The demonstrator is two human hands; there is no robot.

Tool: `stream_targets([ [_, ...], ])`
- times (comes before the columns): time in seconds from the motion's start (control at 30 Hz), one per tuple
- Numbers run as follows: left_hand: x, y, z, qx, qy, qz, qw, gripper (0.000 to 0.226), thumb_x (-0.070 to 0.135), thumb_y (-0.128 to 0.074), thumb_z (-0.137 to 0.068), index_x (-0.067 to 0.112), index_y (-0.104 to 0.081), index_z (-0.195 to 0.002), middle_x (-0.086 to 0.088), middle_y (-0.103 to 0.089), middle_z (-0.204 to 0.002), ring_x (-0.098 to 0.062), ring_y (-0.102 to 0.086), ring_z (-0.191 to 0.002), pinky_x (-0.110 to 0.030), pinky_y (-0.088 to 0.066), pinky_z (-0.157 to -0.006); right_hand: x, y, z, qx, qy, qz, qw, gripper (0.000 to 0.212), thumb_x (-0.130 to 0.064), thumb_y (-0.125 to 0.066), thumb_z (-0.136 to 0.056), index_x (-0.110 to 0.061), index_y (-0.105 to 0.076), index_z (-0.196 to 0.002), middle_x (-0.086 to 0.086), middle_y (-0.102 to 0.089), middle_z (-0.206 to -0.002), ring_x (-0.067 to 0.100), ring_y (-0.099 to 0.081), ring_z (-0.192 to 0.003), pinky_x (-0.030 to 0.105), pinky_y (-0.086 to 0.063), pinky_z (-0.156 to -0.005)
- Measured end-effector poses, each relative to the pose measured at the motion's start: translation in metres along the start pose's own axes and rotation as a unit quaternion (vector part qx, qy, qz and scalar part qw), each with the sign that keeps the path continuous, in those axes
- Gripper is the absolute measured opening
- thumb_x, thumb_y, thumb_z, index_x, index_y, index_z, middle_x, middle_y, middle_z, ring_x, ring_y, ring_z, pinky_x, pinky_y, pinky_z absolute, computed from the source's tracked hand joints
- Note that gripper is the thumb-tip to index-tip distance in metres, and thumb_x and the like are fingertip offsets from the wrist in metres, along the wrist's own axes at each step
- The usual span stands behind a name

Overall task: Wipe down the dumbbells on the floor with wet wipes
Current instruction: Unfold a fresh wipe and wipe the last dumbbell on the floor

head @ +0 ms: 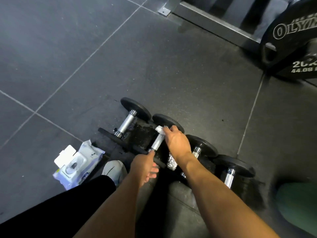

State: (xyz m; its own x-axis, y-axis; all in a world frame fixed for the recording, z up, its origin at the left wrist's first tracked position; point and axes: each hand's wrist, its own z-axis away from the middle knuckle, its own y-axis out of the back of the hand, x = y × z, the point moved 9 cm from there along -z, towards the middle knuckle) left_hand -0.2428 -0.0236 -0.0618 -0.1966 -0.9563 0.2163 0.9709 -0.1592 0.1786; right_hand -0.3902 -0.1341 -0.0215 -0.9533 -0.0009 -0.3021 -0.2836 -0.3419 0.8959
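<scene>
Several black dumbbells with chrome handles lie side by side on the dark rubber floor. My right hand point(176, 141) presses a white wet wipe point(159, 130) against the far end of the second dumbbell's handle point(157, 143), next to its far plate. My left hand point(145, 166) holds the near plate of that same dumbbell, fingers curled over its edge. The leftmost dumbbell point(127, 123) lies free beside it. Two more dumbbells point(229, 172) lie to the right, partly hidden by my right forearm.
An open pack of wet wipes point(78, 164) lies on the floor at the left, next to my shoe point(114, 170). A large 20 kg weight plate point(291, 42) leans at the top right by a metal rack base point(212, 19). A green object point(298, 205) sits at the right edge.
</scene>
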Motion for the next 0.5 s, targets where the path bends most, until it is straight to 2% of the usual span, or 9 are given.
stream_targets([
  [0.07, 0.004, -0.003, -0.004, 0.014, -0.010, 0.011, 1.000, 0.044, 0.045, -0.052, -0.104, 0.006, -0.062, -0.086, -0.010, -0.072, -0.079, -0.019, -0.061, -0.050, -0.015, -0.033, -0.038, -0.001, -0.012, -0.009, -0.024, -0.028, 0.011, 0.999, 0.046, -0.005, -0.044, -0.101, -0.018, -0.048, -0.145, 0.017, -0.053, -0.127, 0.043, -0.063, -0.102, 0.048, -0.051, -0.087],
  [0.13, 0.009, -0.005, -0.012, 0.029, -0.049, 0.042, 0.998, 0.032, 0.033, -0.060, -0.101, 0.005, -0.065, -0.089, -0.011, -0.069, -0.075, -0.019, -0.065, -0.052, -0.018, -0.037, -0.034, -0.003, -0.024, -0.011, -0.058, -0.027, 0.015, 0.998, 0.045, -0.006, -0.044, -0.101, -0.020, -0.051, -0.143, 0.016, -0.053, -0.131, 0.042, -0.066, -0.103, 0.047, -0.053, -0.089],
  [0.2, 0.011, -0.001, -0.019, 0.046, -0.068, 0.060, 0.995, 0.029, 0.031, -0.064, -0.098, 0.005, -0.066, -0.085, -0.010, -0.068, -0.065, -0.023, -0.069, -0.057, -0.022, -0.040, -0.040, -0.012, -0.037, -0.007, -0.100, 0.011, 0.044, 0.994, 0.043, -0.008, -0.045, -0.101, -0.020, -0.053, -0.141, 0.016, -0.056, -0.131, 0.041, -0.068, -0.102, 0.045, -0.054, -0.089],
  [0.33, 0.004, -0.002, -0.024, 0.045, -0.063, 0.060, 0.995, 0.036, 0.039, -0.068, -0.095, 0.004, -0.070, -0.084, -0.007, -0.068, -0.052, -0.026, -0.068, -0.059, -0.026, -0.046, -0.052, -0.032, -0.055, 0.018, -0.184, 0.091, 0.039, 0.978, 0.039, -0.027, -0.048, -0.101, -0.026, -0.057, -0.139, 0.015, -0.057, -0.128, 0.043, -0.066, -0.108, 0.045, -0.053, -0.094],
  [0.4, 0.001, -0.002, -0.025, 0.049, -0.068, 0.066, 0.994, 0.036, 0.038, -0.069, -0.094, 0.003, -0.071, -0.085, -0.003, -0.063, -0.043, -0.027, -0.066, -0.059, -0.030, -0.047, -0.058, -0.025, -0.047, 0.015, -0.156, 0.075, 0.058, 0.983, 0.041, -0.023, -0.043, -0.104, -0.020, -0.051, -0.144, 0.017, -0.056, -0.132, 0.044, -0.064, -0.109, 0.043, -0.050, -0.090],
  [0.5, -0.005, 0.000, -0.029, 0.056, -0.056, 0.057, 0.995, 0.037, 0.039, -0.068, -0.094, 0.003, -0.071, -0.085, -0.002, -0.063, -0.042, -0.023, -0.059, -0.050, -0.025, -0.042, -0.050, -0.003, -0.020, -0.003, -0.061, 0.007, 0.108, 0.992, 0.043, -0.010, -0.039, -0.103, -0.012, -0.043, -0.146, 0.018, -0.054, -0.135, 0.040, -0.065, -0.109, 0.043, -0.051, -0.089],
])
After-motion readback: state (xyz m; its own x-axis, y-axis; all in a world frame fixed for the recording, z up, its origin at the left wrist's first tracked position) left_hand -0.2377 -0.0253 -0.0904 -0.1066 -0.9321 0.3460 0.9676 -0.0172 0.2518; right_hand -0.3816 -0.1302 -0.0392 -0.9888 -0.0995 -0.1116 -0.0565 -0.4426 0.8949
